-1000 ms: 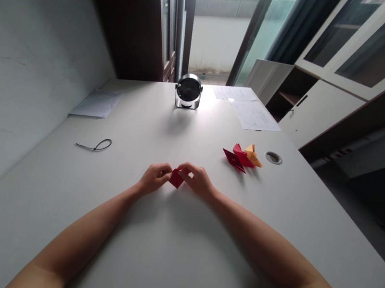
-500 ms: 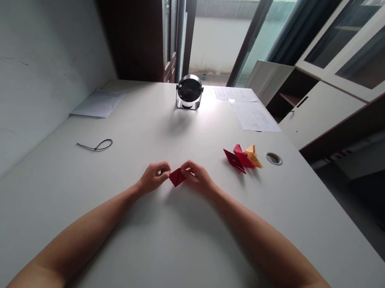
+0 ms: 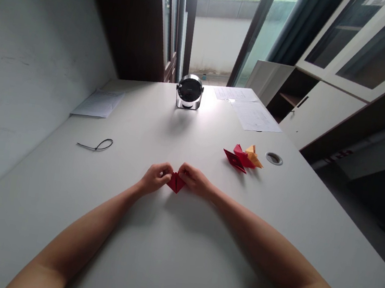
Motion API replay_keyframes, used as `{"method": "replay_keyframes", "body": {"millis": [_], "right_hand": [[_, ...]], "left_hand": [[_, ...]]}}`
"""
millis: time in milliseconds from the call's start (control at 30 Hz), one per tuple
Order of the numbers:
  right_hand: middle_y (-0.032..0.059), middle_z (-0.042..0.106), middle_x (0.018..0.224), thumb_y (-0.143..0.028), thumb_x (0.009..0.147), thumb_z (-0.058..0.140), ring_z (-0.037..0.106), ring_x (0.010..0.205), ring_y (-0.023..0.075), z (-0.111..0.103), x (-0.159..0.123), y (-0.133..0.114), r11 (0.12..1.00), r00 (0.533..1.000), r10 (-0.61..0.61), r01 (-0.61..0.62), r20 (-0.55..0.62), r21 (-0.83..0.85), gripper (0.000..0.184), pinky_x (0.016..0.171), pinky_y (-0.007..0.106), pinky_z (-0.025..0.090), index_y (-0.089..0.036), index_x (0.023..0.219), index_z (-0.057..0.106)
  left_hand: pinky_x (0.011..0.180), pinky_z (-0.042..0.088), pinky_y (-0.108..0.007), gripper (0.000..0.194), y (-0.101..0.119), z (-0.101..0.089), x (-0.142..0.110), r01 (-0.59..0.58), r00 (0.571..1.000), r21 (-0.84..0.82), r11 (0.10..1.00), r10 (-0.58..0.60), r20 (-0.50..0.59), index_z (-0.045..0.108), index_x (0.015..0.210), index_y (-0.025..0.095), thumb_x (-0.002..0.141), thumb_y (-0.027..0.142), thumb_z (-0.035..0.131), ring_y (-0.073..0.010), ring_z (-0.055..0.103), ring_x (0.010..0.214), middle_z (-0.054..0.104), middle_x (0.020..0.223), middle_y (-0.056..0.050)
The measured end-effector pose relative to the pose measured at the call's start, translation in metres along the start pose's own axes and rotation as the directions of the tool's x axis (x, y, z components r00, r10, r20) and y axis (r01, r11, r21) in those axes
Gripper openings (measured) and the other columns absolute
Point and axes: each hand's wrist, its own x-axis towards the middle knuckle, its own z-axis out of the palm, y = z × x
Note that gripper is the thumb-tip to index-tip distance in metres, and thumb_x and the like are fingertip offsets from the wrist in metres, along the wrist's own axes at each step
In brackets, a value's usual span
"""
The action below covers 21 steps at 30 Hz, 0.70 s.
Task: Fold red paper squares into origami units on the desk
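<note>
Your left hand (image 3: 155,177) and right hand (image 3: 194,179), fingertips closed, pinch opposite sides of the red folded paper (image 3: 176,185) over the white table (image 3: 174,258); contact beneath is unclear. Fold-shaping appears underway; next calls for even pressure.

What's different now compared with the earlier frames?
The red folded paper sits slightly nearer the person. Since the middle frame, the left hand and right hand have drawn slightly together; both still hold the paper. The red origami pieces, orange origami piece and black cable tie stayed put.
</note>
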Motion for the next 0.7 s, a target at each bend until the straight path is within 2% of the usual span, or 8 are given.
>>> {"method": "replay_keyframes", "body": {"millis": [100, 233, 367, 500, 567, 633, 700], "right_hand": [[-0.0021, 0.058, 0.072, -0.037, 0.092, 0.052, 0.049, 0.064, 0.0126, -0.001, 0.002, 0.005, 0.999, 0.997, 0.013, -0.009, -0.070, 0.050, 0.017, 0.063, 0.026, 0.042, -0.020, 0.087, 0.053], [-0.0004, 0.062, 0.075, -0.035, 0.091, 0.051, 0.057, 0.069, 0.0143, -0.002, 0.006, 0.014, 0.984, 0.980, 0.050, -0.015, -0.195, 0.176, 0.016, 0.068, 0.029, 0.046, -0.020, 0.088, 0.052], [0.0008, 0.064, 0.074, -0.030, 0.086, 0.053, 0.059, 0.069, 0.0149, -0.001, 0.007, 0.019, 0.974, 0.973, 0.071, -0.020, -0.221, 0.226, 0.012, 0.067, 0.029, 0.047, -0.018, 0.085, 0.054], [0.0007, 0.064, 0.075, -0.029, 0.085, 0.057, 0.060, 0.069, 0.0143, 0.000, 0.004, 0.016, 0.978, 0.987, 0.026, 0.007, -0.157, 0.208, 0.011, 0.067, 0.028, 0.048, -0.018, 0.083, 0.056], [0.0000, 0.065, 0.075, -0.030, 0.086, 0.058, 0.061, 0.069, 0.0142, 0.000, 0.002, 0.012, 0.977, 0.989, 0.004, 0.028, -0.150, 0.210, 0.013, 0.066, 0.028, 0.048, -0.019, 0.093, 0.057], [0.0005, 0.066, 0.078, -0.032, 0.087, 0.059, 0.061, 0.069, 0.0148, -0.001, 0.002, 0.007, 0.980, 0.991, -0.011, 0.038, -0.135, 0.194, 0.023, 0.067, 0.029, 0.049, -0.020, 0.107, 0.056], [0.0020, 0.067, 0.080, -0.032, 0.088, 0.059, 0.061, 0.071, 0.0155, -0.002, 0.001, 0.002, 0.990, 0.993, -0.023, 0.039, -0.118, 0.134, 0.026, 0.069, 0.030, 0.049, -0.019, 0.110, 0.058]], "left_hand": [[0.058, 0.037, -0.022, 0.010, -0.006, 0.000, 0.001, 0.022, 0.998, -0.067, 0.997, -0.025, -0.055, 0.055, 0.076, 0.016, 0.083, 0.023, 0.054, -0.0117, 0.048, 0.065, 0.054, 0.069, 0.001], [0.061, 0.039, -0.023, 0.017, -0.014, 0.000, 0.004, 0.044, 0.981, -0.161, 0.986, -0.073, -0.179, 0.051, 0.080, 0.018, 0.089, 0.032, 0.052, -0.0117, 0.047, 0.064, 0.052, 0.071, 0.001], [0.060, 0.039, -0.023, 0.021, -0.015, 0.001, 0.005, 0.049, 0.967, -0.209, 0.977, -0.099, -0.235, 0.046, 0.081, 0.020, 0.093, 0.036, 0.049, -0.0115, 0.046, 0.060, 0.049, 0.068, 0.003], [0.063, 0.042, -0.025, 0.019, -0.007, 0.003, 0.002, 0.055, 0.983, -0.077, 0.996, -0.067, -0.168, 0.048, 0.083, 0.020, 0.093, 0.036, 0.049, -0.0133, 0.052, 0.063, 0.056, 0.071, 0.001], [0.065, 0.043, -0.026, 0.017, -0.003, 0.004, 0.000, 0.043, 0.989, 0.018, 0.999, -0.040, -0.140, 0.049, 0.084, 0.020, 0.093, 0.034, 0.049, -0.0140, 0.053, 0.064, 0.057, 0.071, 0.000], [0.066, 0.043, -0.027, 0.014, 0.000, 0.003, -0.002, 0.023, 0.990, 0.076, 0.997, -0.013, -0.138, 0.050, 0.084, 0.020, 0.093, 0.031, 0.047, -0.0145, 0.054, 0.065, 0.058, 0.072, 0.000], [0.065, 0.042, -0.027, 0.012, 0.001, 0.003, -0.002, 0.010, 0.988, 0.104, 0.994, 0.006, -0.153, 0.049, 0.085, 0.020, 0.093, 0.027, 0.045, -0.0145, 0.054, 0.064, 0.058, 0.071, 0.001]]}}
